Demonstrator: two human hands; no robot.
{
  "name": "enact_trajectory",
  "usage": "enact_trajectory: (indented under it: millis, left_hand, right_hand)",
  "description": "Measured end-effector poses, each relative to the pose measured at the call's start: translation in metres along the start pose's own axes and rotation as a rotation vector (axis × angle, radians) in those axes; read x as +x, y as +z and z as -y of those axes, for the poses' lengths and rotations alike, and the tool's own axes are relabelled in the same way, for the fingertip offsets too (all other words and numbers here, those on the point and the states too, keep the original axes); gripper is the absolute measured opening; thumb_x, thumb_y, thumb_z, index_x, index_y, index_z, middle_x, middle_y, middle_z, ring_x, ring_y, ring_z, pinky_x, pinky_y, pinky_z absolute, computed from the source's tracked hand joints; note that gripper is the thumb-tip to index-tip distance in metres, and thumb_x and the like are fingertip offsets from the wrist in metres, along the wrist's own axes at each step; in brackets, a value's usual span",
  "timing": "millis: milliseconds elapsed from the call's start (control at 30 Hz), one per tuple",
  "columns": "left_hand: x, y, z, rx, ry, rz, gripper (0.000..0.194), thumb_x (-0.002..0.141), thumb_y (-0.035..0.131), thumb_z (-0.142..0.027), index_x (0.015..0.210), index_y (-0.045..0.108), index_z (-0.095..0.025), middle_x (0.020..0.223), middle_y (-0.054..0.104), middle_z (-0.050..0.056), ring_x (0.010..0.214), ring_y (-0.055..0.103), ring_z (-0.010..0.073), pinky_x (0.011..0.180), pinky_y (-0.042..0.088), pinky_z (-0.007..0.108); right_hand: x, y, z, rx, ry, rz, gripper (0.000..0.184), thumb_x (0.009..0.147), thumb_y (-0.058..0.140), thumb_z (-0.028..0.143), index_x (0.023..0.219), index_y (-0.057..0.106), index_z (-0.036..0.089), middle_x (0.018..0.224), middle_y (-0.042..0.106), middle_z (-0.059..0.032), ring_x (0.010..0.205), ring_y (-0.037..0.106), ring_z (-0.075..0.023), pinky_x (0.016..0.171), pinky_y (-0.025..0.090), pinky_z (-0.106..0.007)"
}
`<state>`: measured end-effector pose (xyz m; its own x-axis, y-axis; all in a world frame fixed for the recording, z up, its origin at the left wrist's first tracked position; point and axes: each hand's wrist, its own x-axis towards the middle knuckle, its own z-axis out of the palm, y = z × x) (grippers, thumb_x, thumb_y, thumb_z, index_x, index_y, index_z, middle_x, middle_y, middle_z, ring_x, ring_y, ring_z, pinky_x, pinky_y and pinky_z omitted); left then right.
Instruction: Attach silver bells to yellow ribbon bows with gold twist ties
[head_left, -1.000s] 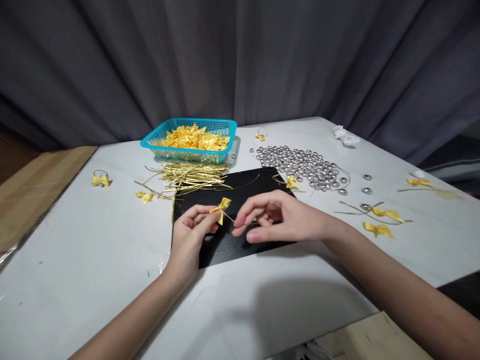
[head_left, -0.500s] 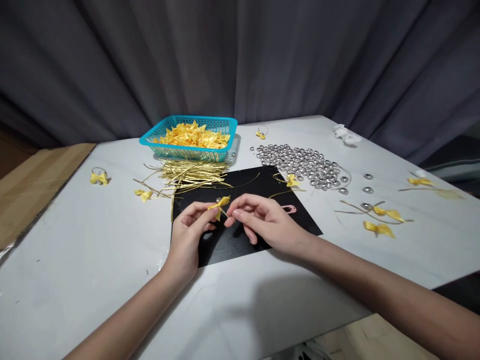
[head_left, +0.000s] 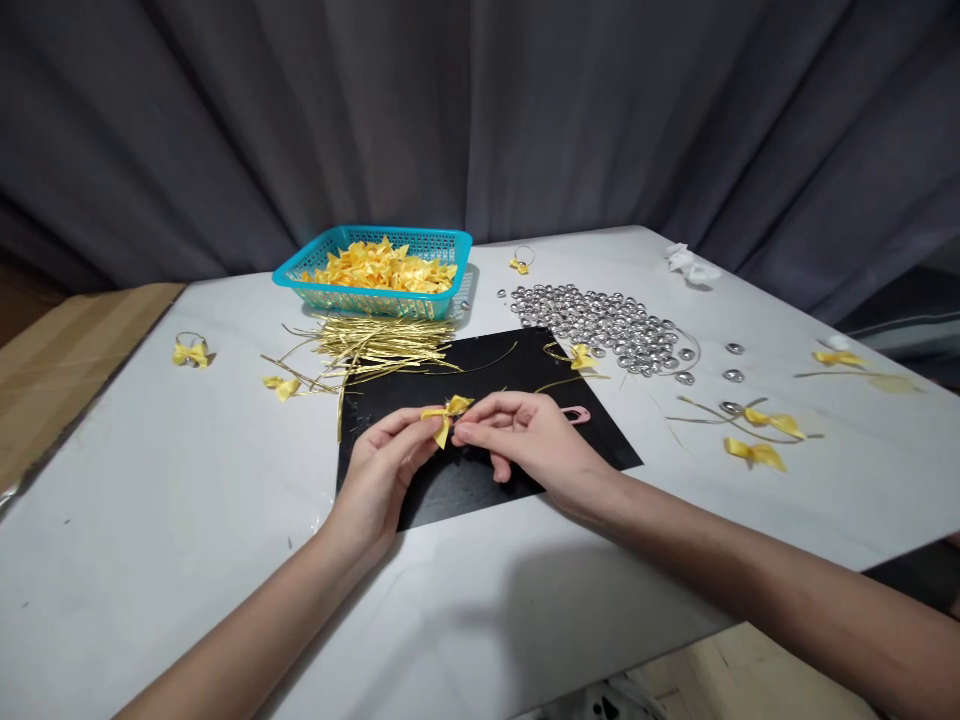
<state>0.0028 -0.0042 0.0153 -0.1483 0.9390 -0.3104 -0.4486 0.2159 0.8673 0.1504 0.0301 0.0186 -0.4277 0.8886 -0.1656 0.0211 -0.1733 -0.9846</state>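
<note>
Over the black mat (head_left: 442, 505), my left hand (head_left: 386, 460) pinches a yellow ribbon bow (head_left: 448, 414) by its left side, between thumb and fingers. My right hand (head_left: 529, 435) is closed in a pinch right beside the bow, thumb against forefinger. A gold wire tie runs from the bow into these fingertips, mostly hidden by them now. Behind my hands lies a bundle of gold wire ties (head_left: 375, 342), partly over the mat's far edge. On the mat's right side are a pink clip-like piece (head_left: 577, 414) and another yellow bow (head_left: 581, 357).
A blue basket (head_left: 371, 292) full of yellow bows stands at the back. Silver domed beads (head_left: 600, 320) are heaped right of it. Loose bows with wires (head_left: 757, 454) lie at right, a looped bow (head_left: 190, 353) at left. Crumpled white tissue (head_left: 691, 266) is near the back right edge.
My right fingertips have come closer to the bow, and the wire between them and it shows less. The bow has turned and shifted slightly right.
</note>
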Motion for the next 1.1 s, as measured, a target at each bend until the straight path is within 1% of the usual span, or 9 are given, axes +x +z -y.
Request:
enact_trajectory:
  millis: [167, 267, 333, 467, 567, 633, 733, 833, 1100]
  left_hand:
    - [-0.001, -0.001, 0.000, 0.054, 0.029, -0.062, 0.012, 0.059, 0.078, -0.025, 0.067, 0.072, -0.018, 0.080, 0.067, 0.001, 0.074, 0.058, 0.0105, 0.063, 0.045, 0.018]
    - [0.000, -0.002, -0.001, 0.236, 0.167, -0.069, 0.013, 0.058, 0.078, -0.027, 0.067, 0.073, -0.019, 0.083, 0.064, 0.001, 0.073, 0.054, 0.0105, 0.055, 0.038, 0.018]
    - [0.001, -0.003, -0.002, 0.339, 0.221, -0.058, 0.012, 0.058, 0.078, -0.028, 0.064, 0.073, -0.019, 0.077, 0.063, 0.000, 0.064, 0.048, 0.0086, 0.050, 0.033, 0.020]
    - [0.003, -0.005, -0.009, 0.426, 0.101, 0.065, 0.014, 0.060, 0.074, -0.032, 0.063, 0.070, -0.018, 0.058, 0.057, -0.001, 0.047, 0.038, 0.0077, 0.044, 0.027, 0.022]
    - [0.003, -0.005, -0.012, 0.463, 0.012, 0.234, 0.015, 0.061, 0.073, -0.031, 0.056, 0.067, -0.018, 0.051, 0.053, -0.001, 0.044, 0.039, 0.0089, 0.043, 0.027, 0.022]
    - [0.004, -0.005, -0.011, 0.466, -0.015, 0.292, 0.015, 0.062, 0.072, -0.030, 0.055, 0.067, -0.018, 0.051, 0.056, 0.000, 0.045, 0.042, 0.0092, 0.044, 0.029, 0.021]
    - [0.004, -0.005, -0.008, 0.401, 0.019, 0.180, 0.012, 0.063, 0.072, -0.029, 0.061, 0.070, -0.017, 0.057, 0.063, 0.002, 0.051, 0.051, 0.0098, 0.047, 0.035, 0.020]
    - [0.005, -0.005, -0.005, 0.299, 0.049, 0.085, 0.011, 0.062, 0.074, -0.027, 0.065, 0.072, -0.017, 0.062, 0.067, 0.002, 0.059, 0.058, 0.0113, 0.055, 0.041, 0.020]
    - [0.004, -0.005, -0.001, 0.137, 0.027, 0.096, 0.010, 0.061, 0.076, -0.023, 0.068, 0.073, -0.017, 0.067, 0.069, 0.001, 0.062, 0.060, 0.0090, 0.064, 0.047, 0.018]
  right_hand:
    - [-0.001, -0.001, -0.002, -0.028, -0.150, -0.022, 0.024, 0.070, 0.070, 0.037, 0.076, 0.066, 0.014, 0.078, 0.062, -0.0015, 0.050, 0.047, -0.0043, 0.044, 0.038, -0.019]
    - [-0.004, 0.001, 0.002, -0.060, -0.201, -0.006, 0.024, 0.077, 0.063, 0.039, 0.079, 0.063, 0.015, 0.073, 0.058, 0.0008, 0.047, 0.042, -0.0034, 0.042, 0.036, -0.018]
    - [-0.006, 0.002, 0.005, -0.056, -0.212, -0.002, 0.023, 0.081, 0.058, 0.039, 0.082, 0.060, 0.016, 0.071, 0.056, 0.0023, 0.045, 0.040, -0.0028, 0.040, 0.035, -0.016]
    - [-0.007, 0.001, 0.006, -0.085, -0.207, 0.002, 0.019, 0.087, 0.049, 0.034, 0.085, 0.058, 0.016, 0.074, 0.056, 0.0017, 0.042, 0.037, -0.0017, 0.038, 0.032, -0.016]
    - [-0.007, 0.000, 0.006, -0.139, -0.218, 0.004, 0.018, 0.088, 0.048, 0.031, 0.084, 0.057, 0.016, 0.072, 0.056, 0.0014, 0.045, 0.037, -0.0031, 0.040, 0.028, -0.018]
    - [-0.007, -0.001, 0.007, -0.183, -0.248, 0.012, 0.018, 0.088, 0.047, 0.030, 0.082, 0.056, 0.016, 0.071, 0.056, 0.0008, 0.051, 0.041, -0.0053, 0.045, 0.030, -0.019]
    - [-0.009, -0.003, 0.009, -0.325, -0.326, 0.018, 0.019, 0.088, 0.047, 0.029, 0.076, 0.054, 0.016, 0.067, 0.052, 0.0008, 0.059, 0.044, -0.0083, 0.052, 0.032, -0.021]
    - [-0.010, -0.005, 0.008, -0.486, -0.384, 0.025, 0.020, 0.088, 0.046, 0.026, 0.071, 0.052, 0.016, 0.061, 0.045, 0.0027, 0.056, 0.038, -0.0082, 0.052, 0.030, -0.022]
    - [-0.005, -0.002, -0.001, -0.563, -0.277, 0.053, 0.019, 0.087, 0.043, 0.023, 0.072, 0.052, 0.016, 0.061, 0.045, 0.0030, 0.053, 0.034, -0.0075, 0.049, 0.025, -0.021]
